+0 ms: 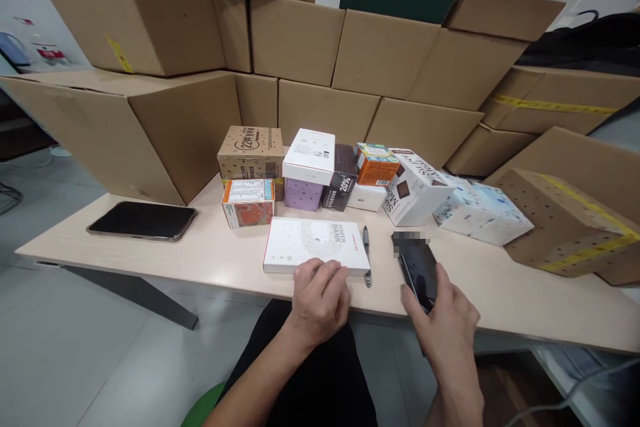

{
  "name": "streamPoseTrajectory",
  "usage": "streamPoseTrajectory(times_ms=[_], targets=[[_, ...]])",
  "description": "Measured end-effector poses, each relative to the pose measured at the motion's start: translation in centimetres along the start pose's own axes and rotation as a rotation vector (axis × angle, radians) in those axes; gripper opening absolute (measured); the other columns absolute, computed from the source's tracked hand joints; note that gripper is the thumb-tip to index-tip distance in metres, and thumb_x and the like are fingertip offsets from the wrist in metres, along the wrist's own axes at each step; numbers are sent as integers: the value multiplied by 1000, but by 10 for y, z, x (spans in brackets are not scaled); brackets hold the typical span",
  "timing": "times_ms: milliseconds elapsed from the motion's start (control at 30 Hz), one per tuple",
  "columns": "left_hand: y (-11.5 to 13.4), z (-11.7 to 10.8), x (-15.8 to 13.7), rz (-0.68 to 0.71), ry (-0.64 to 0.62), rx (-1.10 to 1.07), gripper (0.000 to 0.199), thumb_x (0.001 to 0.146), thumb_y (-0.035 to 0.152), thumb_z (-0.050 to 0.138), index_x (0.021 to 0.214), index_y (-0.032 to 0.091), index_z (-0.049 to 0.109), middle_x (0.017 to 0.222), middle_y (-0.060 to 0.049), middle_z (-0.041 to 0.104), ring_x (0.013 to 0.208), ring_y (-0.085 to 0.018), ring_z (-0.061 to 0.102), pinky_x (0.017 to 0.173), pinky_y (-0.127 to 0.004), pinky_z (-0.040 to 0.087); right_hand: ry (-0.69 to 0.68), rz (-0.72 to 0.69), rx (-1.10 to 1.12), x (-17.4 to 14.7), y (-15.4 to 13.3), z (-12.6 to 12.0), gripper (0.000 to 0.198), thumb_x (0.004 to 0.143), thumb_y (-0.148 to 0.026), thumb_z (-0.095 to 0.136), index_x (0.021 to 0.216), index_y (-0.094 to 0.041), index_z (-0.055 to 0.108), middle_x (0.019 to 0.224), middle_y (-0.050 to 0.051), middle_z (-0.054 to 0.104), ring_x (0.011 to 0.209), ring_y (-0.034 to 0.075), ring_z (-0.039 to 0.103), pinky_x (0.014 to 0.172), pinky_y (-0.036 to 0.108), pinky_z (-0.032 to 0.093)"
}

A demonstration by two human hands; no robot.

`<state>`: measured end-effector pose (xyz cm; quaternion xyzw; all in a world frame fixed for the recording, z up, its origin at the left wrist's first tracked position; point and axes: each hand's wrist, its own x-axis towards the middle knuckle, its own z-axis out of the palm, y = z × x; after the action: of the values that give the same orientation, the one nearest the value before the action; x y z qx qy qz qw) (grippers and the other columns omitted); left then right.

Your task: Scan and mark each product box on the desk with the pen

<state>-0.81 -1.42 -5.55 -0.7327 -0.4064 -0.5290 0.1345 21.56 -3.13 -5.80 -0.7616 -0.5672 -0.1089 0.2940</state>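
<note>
A flat white power bank box (315, 243) lies near the table's front edge. My left hand (320, 297) rests against its front side with the fingers curled in; the palm side is hidden. A pen (367, 253) lies along the box's right end. Over the table to the right, my right hand (445, 313) is closed around the lower sides of a black phone (423, 270), thumb on the left and fingers on the right. The phone's top part is pixelated.
Another phone (143, 220) lies flat at the left. Behind the power bank box stand several small boxes, among them a brown printed box (250, 150), a white box (310, 153) and an orange box (377, 165). Large cardboard boxes (325, 107) wall off the back.
</note>
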Motion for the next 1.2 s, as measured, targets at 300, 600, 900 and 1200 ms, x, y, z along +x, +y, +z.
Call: streamPoseTrajectory(times_ms=[300, 600, 900, 1200], targets=[[0, 3, -1, -7, -8, 10, 29, 82, 7, 62, 110, 15, 64, 101, -9, 73, 88, -24, 58, 79, -41, 47, 154, 92, 363, -14, -26, -7, 84, 83, -65, 56, 147, -11, 45, 135, 24, 56, 125, 40, 51, 103, 58, 40], [2, -17, 13, -107, 48, -55, 26, 84, 6, 58, 106, 18, 65, 101, -9, 71, 96, -24, 61, 88, -44, 50, 303, -320, 512, -23, -82, 19, 80, 86, -38, 70, 154, -18, 33, 139, 22, 53, 127, 34, 52, 100, 55, 47], [-7, -12, 15, -90, 40, 75, 40, 85, 5, 57, 125, 10, 59, 108, -14, 68, 100, -24, 60, 92, -42, 49, 293, -499, 490, -25, -78, 20, 80, 87, -37, 69, 154, -13, 33, 136, 26, 53, 125, 36, 52, 95, 58, 50], [-7, -12, 13, -131, 19, 129, 43, 86, 9, 56, 129, 11, 58, 113, -14, 69, 102, -26, 58, 91, -43, 49, 236, -496, 538, -26, -75, 21, 80, 87, -38, 70, 154, -14, 33, 136, 24, 53, 125, 34, 53, 97, 56, 49]])
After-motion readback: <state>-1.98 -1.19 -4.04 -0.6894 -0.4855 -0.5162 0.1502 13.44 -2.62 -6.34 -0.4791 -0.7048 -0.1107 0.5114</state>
